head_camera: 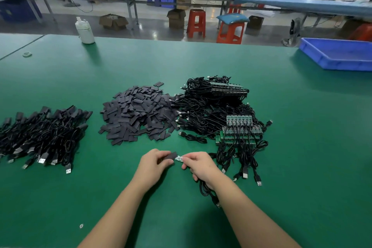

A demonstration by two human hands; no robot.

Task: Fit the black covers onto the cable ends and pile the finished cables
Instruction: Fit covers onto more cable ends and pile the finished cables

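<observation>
The left hand [154,164] pinches a cover [169,156], seemingly half over the board end [178,158] pinched at its 3 o'clock by the right hand [199,165].

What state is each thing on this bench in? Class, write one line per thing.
Left hand: pinching a black cover.
Black cover: partly slid over the board end.
Right hand: pinching the circuit board end, cable trailing below.
Loose covers heap: unfitted.
Left cable pile: covers fitted.
Right cable pile: boards bare.
Blue bin: upright, contents hidden.
White bottle: upright.
</observation>
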